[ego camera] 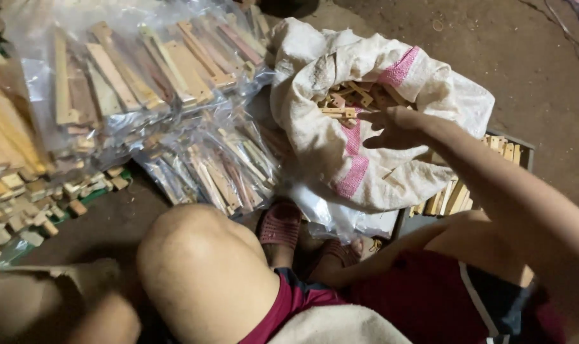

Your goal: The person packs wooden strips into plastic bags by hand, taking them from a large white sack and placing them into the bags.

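My right hand (394, 127) reaches from the right over the mouth of a white woven sack (340, 172) with pink stripes. Its fingers are loosely spread just above small pale wooden pieces (343, 99) heaped inside the sack. I see nothing held in it. My left hand is out of sight. I am crouched, with my bare knee (194, 255) in front and my feet in pink sandals (280, 223) below the sack.
Clear plastic bags of wooden strips (143, 70) lie at the upper left, and smaller bags (219, 169) beside the sack. Loose wooden blocks (22, 197) are heaped on the left. A dark crate of wooden sticks (493, 159) stands behind my arm on bare ground.
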